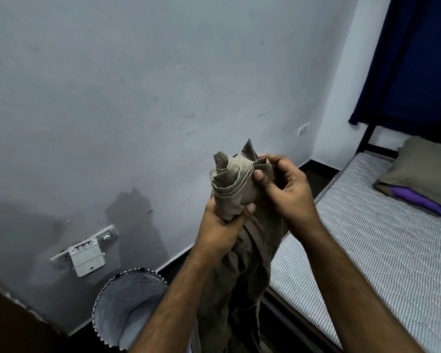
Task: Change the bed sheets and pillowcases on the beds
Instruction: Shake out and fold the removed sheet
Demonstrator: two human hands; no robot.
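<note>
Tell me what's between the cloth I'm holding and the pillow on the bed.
In the head view, only bare striped mattress lies between the khaki cloth and the pillow; your right hand grips the cloth's near edge.

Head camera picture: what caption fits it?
Both hands bunch a khaki sheet beside a bare mattress.

A khaki sheet [236, 189] is held bunched at the centre, its gathered folds uppermost and the rest hanging down. At three o'clock a bare striped mattress [367, 240] is seen, with a khaki-cased pillow [423, 169] laid at its far end.
</note>
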